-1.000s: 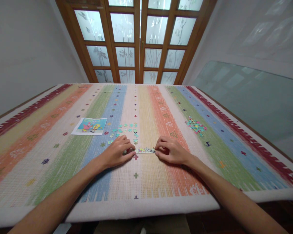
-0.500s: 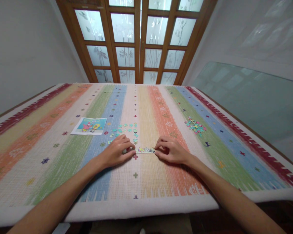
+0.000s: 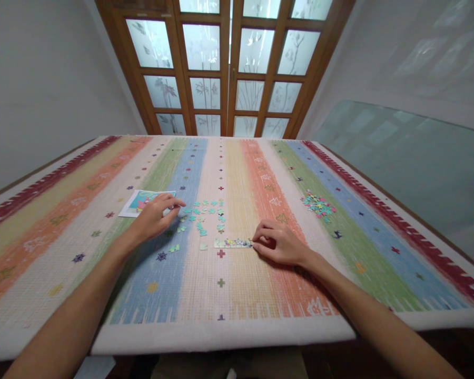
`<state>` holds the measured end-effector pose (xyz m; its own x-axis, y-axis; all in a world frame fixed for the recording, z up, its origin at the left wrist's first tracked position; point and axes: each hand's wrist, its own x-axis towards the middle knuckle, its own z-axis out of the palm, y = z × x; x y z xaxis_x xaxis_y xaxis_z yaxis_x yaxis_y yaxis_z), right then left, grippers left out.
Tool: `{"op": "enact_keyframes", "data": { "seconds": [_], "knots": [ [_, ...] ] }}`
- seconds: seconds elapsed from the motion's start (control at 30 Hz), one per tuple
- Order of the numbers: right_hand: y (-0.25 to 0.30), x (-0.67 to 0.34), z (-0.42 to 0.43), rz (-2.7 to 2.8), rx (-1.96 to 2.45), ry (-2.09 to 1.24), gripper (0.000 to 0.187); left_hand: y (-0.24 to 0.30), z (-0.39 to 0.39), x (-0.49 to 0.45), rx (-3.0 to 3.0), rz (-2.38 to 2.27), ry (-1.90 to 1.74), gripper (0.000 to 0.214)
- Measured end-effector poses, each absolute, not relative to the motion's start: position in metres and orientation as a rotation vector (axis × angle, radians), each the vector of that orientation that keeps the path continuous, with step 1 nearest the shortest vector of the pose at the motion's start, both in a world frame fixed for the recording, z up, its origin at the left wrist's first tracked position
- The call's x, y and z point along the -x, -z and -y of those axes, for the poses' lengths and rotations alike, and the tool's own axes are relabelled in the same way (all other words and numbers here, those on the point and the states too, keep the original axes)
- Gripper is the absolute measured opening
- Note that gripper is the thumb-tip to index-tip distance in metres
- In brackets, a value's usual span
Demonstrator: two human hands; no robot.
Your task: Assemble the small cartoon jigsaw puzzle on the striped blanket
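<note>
My left hand (image 3: 156, 215) hovers with fingers stretched out over the right part of a cartoon picture card (image 3: 132, 208), close to loose turquoise jigsaw pieces (image 3: 196, 211); nothing shows in it. A narrow strip of joined jigsaw pieces (image 3: 233, 243) lies flat in front of me. At the strip's right end, my right hand (image 3: 279, 242) is closed, thumb and fingertips pinched on the edge. One pale loose jigsaw piece (image 3: 204, 247) rests just left of the strip, apart from it. Another green-yellow piece (image 3: 174, 248) lies farther left.
A heap of mixed pink, turquoise and yellow jigsaw pieces (image 3: 318, 206) sits on the right. Everything rests on a striped tablecloth (image 3: 245, 179). Beyond the table are wooden doors with glass panes (image 3: 225, 68), and a glass sheet (image 3: 403, 158) leans at the right wall.
My left hand has let go of the strip's left end and moved left and away from me, over the card. My right hand stays at the strip's right end.
</note>
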<state>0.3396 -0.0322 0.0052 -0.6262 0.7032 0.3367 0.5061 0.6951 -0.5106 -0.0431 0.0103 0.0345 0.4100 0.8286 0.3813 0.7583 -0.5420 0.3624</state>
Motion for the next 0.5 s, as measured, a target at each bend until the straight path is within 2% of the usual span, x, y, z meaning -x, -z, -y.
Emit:
{"op": "enact_keyframes", "data": {
  "seconds": [0.3,0.5],
  "knots": [
    [-0.006,-0.34,0.032,2.389,0.931,-0.503,0.01,-0.046,-0.007,0.06,-2.519,-1.286,-0.51,0.028],
    [-0.007,-0.34,0.032,2.407,0.929,-0.5,0.011,-0.052,-0.003,0.063,-2.507,-1.24,-0.403,0.044]
  ]
}}
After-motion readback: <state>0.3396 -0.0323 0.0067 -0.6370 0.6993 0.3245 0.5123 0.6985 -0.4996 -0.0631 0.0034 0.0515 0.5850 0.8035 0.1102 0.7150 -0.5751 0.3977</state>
